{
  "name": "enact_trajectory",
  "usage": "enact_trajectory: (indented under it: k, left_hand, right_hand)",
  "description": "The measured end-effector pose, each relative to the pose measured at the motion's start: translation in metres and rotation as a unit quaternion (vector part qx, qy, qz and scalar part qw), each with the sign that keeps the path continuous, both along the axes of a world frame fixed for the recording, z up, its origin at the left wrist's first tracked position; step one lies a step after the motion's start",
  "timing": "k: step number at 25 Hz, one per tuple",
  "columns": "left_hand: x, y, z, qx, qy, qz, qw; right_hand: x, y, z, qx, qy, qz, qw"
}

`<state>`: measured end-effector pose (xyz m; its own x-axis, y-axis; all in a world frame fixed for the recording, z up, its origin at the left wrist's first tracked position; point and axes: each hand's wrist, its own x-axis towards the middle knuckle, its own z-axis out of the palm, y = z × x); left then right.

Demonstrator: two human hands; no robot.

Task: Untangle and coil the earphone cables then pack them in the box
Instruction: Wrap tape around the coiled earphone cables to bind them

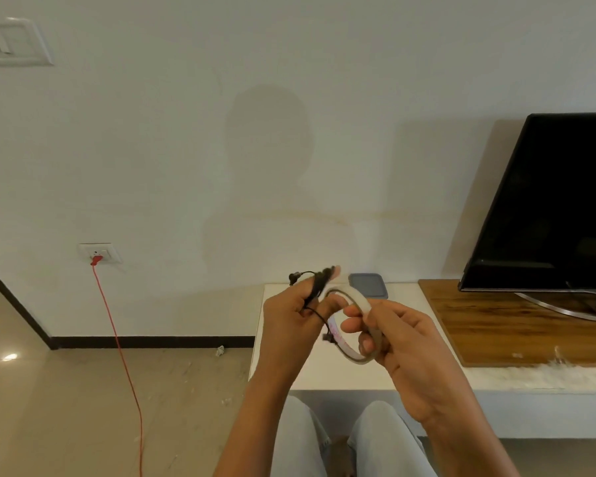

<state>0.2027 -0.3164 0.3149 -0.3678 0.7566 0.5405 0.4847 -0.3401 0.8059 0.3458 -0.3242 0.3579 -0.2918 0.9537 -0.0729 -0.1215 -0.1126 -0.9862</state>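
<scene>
— Where are the hands?

— Raised close together above the near left part of the white worktop (324, 370). The left hand (289, 315) has its fingers curled round a thin black cable (319, 316); one small earbud (294, 277) sticks up past its fingertips, and another dark end piece hangs just below, between the two hands.

— And the other one?

— The right hand (403, 342) grips the pale neckband (362, 302), thumb and fingers wrapped round its curve. The band arcs over from the left hand's side and loops back under the right fingers – the black cable runs into it.

— The box?

— A grey box (368, 285) with rounded corners sits at the far edge of the worktop, against the wall, just beyond the hands and partly hidden by them.

— What else is around?

— To the right, a wooden board (496, 325) lies on the worktop and carries a dark television (547, 201). Near, under the forearms, are the person's knees in light trousers. To the left, a red cord (117, 339) drops from a wall socket (98, 253) to the tiled floor, and a switch plate (11, 41) is high on the far left wall.
</scene>
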Motion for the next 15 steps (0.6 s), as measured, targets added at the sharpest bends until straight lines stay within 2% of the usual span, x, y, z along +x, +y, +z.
enact_trajectory:
  k: [2, 3, 6, 10, 15]
  left_hand:
    - [-0.005, 0.002, -0.002, 0.051, 0.098, -0.012, 0.994]
    - [-0.005, 0.003, -0.004, 0.072, 0.110, -0.007, 0.991]
    - [-0.003, 0.005, -0.007, 0.128, 0.111, 0.040, 0.985]
    - [0.005, 0.005, -0.012, 0.138, 0.086, 0.086, 0.983]
    - [0.010, 0.007, -0.011, 0.164, 0.112, 0.138, 0.970]
  right_hand:
    - [0.000, 0.003, -0.001, -0.005, -0.022, 0.016, 1.000]
    - [0.000, 0.004, -0.002, -0.011, -0.017, 0.023, 1.000]
    - [-0.002, 0.003, -0.005, -0.038, 0.046, 0.040, 0.997]
    - [-0.006, 0.004, -0.009, -0.042, 0.074, 0.030, 0.996]
    - [-0.009, 0.001, -0.007, -0.064, 0.130, 0.036, 0.989]
